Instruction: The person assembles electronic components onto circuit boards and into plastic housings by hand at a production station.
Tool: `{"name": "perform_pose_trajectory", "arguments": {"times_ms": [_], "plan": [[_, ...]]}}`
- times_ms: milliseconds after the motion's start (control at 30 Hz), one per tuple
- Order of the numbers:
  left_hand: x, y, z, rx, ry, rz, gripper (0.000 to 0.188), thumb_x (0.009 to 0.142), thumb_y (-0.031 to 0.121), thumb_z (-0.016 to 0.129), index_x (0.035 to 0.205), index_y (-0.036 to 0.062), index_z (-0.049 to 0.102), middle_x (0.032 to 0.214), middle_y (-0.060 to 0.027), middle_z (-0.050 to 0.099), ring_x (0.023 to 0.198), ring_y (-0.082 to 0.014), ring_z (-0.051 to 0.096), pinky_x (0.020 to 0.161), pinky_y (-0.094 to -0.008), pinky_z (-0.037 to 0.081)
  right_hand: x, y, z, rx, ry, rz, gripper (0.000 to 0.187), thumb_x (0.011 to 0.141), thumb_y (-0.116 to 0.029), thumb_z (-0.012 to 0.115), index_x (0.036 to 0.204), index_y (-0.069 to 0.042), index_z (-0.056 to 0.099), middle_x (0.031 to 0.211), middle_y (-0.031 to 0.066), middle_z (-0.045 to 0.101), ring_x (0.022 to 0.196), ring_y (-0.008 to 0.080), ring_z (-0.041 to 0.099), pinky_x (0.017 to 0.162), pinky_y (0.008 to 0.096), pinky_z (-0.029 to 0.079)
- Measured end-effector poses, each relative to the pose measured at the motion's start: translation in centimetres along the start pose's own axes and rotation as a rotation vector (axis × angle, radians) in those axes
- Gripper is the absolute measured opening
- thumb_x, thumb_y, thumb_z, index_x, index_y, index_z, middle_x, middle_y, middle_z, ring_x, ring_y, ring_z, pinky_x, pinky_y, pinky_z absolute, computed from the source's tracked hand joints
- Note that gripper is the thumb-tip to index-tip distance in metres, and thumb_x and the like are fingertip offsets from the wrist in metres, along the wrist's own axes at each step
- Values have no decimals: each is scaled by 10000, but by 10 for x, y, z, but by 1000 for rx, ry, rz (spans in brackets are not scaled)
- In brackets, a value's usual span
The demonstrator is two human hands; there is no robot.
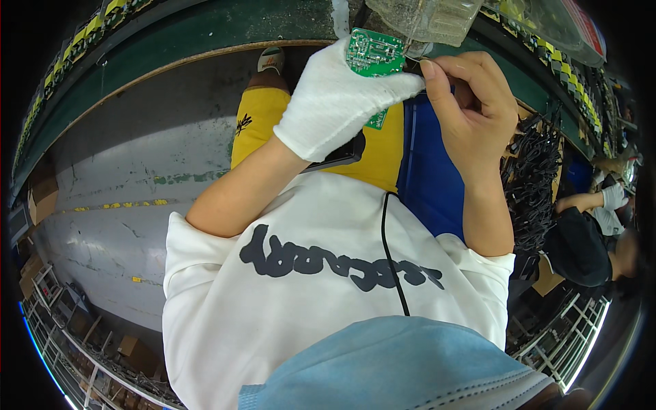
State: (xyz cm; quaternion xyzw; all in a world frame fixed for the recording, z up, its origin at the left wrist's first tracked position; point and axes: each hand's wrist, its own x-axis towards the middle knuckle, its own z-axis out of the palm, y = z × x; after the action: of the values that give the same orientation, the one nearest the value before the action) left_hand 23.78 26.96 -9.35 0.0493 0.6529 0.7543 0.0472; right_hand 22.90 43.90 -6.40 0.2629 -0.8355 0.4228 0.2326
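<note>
My left hand, in a white knitted glove, holds a green circuit board by its edge, thumb stretched along the near side. Small components and silvery solder spots cover the board's visible face. Another piece of green board shows below the gloved thumb; whether it is a separate one cannot be seen. My bare right hand is just right of the board, thumb and forefinger pinched together on a thin wire that reaches toward the board's right edge. The other right fingers are curled.
A clear, yellowed plastic housing stands on the green workbench beyond my hands. A bundle of black cables hangs at my right. Farther right sits a co-worker in a dark top. A blue panel or bin is below my right forearm.
</note>
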Motion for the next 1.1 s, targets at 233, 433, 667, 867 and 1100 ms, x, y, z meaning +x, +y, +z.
{"name": "perform_pose_trajectory", "arguments": {"times_ms": [233,433,667,867,1100], "plan": [[0,-1,-1,-4,-18,-3,298,788,267,804,906,30,669,733,-18,639,628,-70,551,581,-236,488,-1,0,0,105,39,94,86,798,-40,756,858,-8,704,726,-20,578,545,27,422,472,193,300],[-5,-7,-10,72,-30,-66,317,780,257,813,912,21,648,765,-23,637,662,-66,553,601,-231,487,-11,-4,-21,656,-116,445,89,880,-75,691,911,8,684,763,-49,556,600,-4,422,505,177,309],[-30,8,-60,87,-98,-229,394,805,231,790,1037,-8,581,867,-46,665,716,-59,566,625,-230,485,-28,-1,-13,309,-1001,265,90,887,-58,622,909,15,668,776,75,599,615,189,559,566,276,438],[-49,105,-120,48,-336,-156,475,839,134,676,1220,-49,461,1112,-177,647,990,-201,626,840,-314,508,-65,25,25,-164,-591,163,113,881,-88,616,915,-2,681,760,176,597,697,341,610,605,369,481],[24,243,-181,723,183,414,610,780,164,729,1306,-42,500,1198,-213,625,1087,-226,625,958,-335,486,-66,29,26,16,-656,258,255,947,-193,559,869,18,679,743,188,620,703,364,622,627,406,489]]}}
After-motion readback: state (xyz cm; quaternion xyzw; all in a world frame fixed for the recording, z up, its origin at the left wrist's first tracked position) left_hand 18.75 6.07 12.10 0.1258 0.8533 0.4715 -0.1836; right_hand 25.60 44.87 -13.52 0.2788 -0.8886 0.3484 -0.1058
